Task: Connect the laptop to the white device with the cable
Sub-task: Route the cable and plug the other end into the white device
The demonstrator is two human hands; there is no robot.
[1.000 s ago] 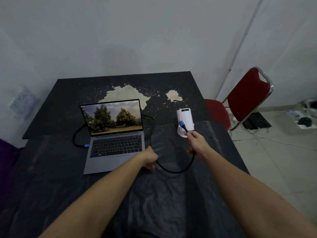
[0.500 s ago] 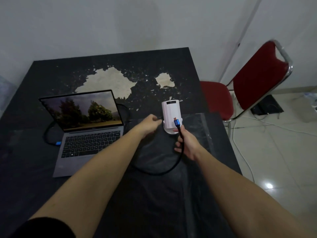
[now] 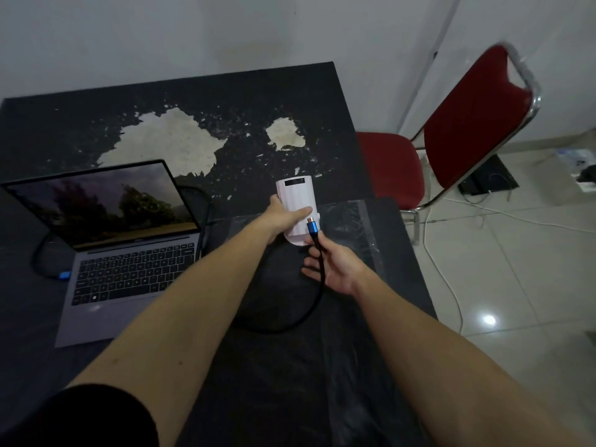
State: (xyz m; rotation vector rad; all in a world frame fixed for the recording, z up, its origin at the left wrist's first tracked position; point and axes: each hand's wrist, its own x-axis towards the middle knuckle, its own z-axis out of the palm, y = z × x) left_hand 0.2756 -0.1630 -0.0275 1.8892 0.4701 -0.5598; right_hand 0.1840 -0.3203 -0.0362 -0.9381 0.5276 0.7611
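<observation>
laptop (image 3: 129, 250) sits open on the left part of the dark table (image 3: 225, 101), its screen lit with a picture of trees, and a blue plug (image 3: 65, 275) of the cable (image 3: 309, 304) is at its left edge. white device (image 3: 295, 201) stands near the middle of the table, just right of the laptop. left hand (image 3: 283, 216) wraps around the device from its left side, thumb (image 3: 301, 211) laid across the front face and the other fingers behind it, out of sight. right hand (image 3: 335, 266) holds the cable's free end just below the blue connector (image 3: 313, 228), thumb and forefinger pinching the black cord while the remaining fingers hang loosely curled. the connector's metal tip points up at the device's lower right side, just beside it; whether it touches cannot be told. the black cable loops down from the right hand across the table and under the left forearm. a red chair (image 3: 451, 137) stands to the right of the table on the pale tiled floor (image 3: 516, 285).
</observation>
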